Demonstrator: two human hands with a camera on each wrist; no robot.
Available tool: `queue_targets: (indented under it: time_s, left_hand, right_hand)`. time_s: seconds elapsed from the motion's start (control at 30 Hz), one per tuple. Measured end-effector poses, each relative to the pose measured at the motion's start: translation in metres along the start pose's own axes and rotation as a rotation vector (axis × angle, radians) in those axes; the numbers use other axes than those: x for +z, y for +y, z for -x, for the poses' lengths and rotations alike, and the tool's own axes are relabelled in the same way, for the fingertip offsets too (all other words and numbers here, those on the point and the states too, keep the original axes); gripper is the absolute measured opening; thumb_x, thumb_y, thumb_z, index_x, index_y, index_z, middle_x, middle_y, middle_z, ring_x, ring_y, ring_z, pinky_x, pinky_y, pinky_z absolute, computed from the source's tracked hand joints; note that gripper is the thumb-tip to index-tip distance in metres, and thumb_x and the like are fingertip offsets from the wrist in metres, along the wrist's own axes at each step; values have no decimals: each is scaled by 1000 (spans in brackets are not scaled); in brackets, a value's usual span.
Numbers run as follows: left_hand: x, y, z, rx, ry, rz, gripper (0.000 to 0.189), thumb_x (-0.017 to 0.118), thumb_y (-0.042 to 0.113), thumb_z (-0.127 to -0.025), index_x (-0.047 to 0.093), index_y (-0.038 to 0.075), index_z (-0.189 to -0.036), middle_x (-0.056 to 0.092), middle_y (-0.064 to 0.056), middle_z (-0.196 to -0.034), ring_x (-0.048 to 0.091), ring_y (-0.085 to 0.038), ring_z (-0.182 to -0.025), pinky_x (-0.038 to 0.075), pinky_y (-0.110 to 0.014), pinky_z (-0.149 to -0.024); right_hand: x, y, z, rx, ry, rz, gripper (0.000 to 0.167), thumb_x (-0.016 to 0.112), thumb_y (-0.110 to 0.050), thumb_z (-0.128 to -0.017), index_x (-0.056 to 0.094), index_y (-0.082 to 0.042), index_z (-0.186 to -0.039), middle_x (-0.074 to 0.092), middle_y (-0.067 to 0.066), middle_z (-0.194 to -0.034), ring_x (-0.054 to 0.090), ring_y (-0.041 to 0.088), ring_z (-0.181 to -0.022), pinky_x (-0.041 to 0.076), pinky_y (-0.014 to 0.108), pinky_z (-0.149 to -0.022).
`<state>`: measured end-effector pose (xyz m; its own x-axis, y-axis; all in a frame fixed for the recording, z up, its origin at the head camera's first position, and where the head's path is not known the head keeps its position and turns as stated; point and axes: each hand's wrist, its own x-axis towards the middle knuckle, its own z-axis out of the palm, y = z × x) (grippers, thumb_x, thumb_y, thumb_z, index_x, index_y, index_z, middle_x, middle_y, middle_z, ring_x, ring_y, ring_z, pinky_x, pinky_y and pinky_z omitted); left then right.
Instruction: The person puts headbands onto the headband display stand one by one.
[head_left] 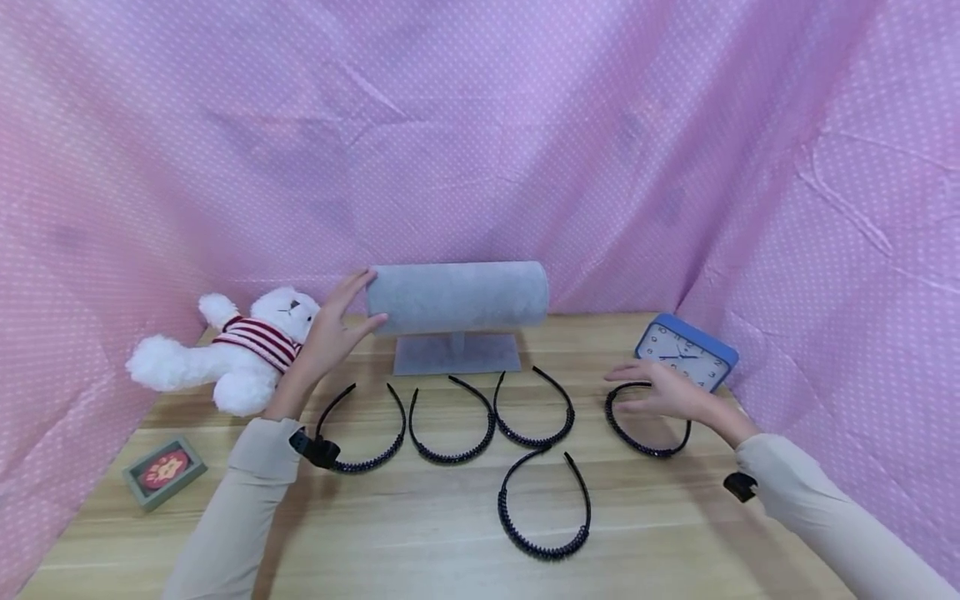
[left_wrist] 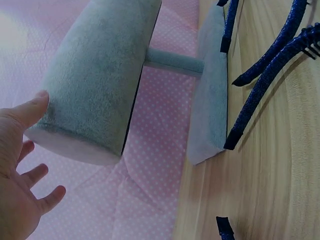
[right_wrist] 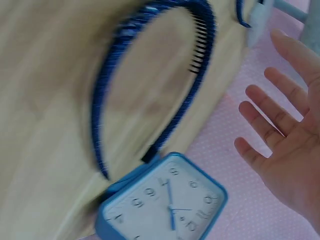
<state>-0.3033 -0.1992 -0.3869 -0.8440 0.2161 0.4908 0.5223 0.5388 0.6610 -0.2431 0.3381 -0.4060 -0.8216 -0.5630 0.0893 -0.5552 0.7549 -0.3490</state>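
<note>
My left hand (head_left: 327, 340) is at the left end of a grey padded roll on a T-shaped display stand (head_left: 459, 296). In the left wrist view the thumb lies against the roll (left_wrist: 95, 75) and the other fingers spread past its end. Over on the right, my right hand (head_left: 667, 392) hovers above a black beaded headband (head_left: 660, 453), fingers extended and holding nothing. That headband (right_wrist: 100, 100) looks dark blue in the right wrist view, apart from the hand. Several similar headbands lie in front of the stand, among them a left one (head_left: 367, 464) and a nearer one (head_left: 545, 552).
A blue square clock (head_left: 686, 352) leans at the right, behind the right hand. A white teddy bear (head_left: 251, 342) in a striped sweater lies on the left, with a small green picture frame (head_left: 165, 472) in front. Pink dotted cloth (head_left: 465, 150) encloses the wooden table (head_left: 420, 533).
</note>
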Motion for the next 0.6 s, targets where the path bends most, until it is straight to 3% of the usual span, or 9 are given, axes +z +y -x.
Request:
queue_targets:
  time_s: [0.3, 0.6]
  left_hand:
    - [-4, -2, -6, 16, 2, 17, 73, 79, 13, -89, 46, 13, -154, 35, -16, -164, 27, -39, -154, 25, -64, -122]
    - [-10, 6, -9, -55, -53, -28, 72, 82, 21, -88, 48, 12, -151, 38, -9, -163, 29, -33, -154, 26, -59, -123]
  right_hand:
    - [19, 10, 23, -164, -1, 52, 39, 90, -17, -74, 78, -4, -109, 77, 11, -109, 71, 32, -101, 59, 47, -88]
    - [34, 12, 35, -140, -28, 22, 46, 92, -28, -72, 78, -7, -111, 77, 4, -105, 71, 26, -97, 58, 44, -87]
